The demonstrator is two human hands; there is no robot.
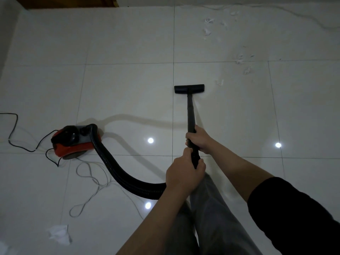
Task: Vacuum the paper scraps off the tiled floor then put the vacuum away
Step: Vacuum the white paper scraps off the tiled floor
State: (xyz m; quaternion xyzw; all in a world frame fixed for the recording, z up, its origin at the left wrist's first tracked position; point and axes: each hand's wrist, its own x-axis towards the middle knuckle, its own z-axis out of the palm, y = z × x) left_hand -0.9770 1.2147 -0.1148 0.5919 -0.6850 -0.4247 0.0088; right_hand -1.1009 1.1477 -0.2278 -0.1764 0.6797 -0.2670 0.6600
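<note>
Plenty of open tile (128,43) far and left of the floor head (189,88) — nothing in the way. Near left is cluttered though: canister (73,142), hose (117,168), looping cords (88,173) — right side's bare.

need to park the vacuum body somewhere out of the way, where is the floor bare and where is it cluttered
Bare: the tiles between the floor nozzle and the wooden edge at top left, and the tiles right of the wand. Crowded: paper scraps at upper right, cords looped around the red canister, crumpled paper at lower left.
</note>
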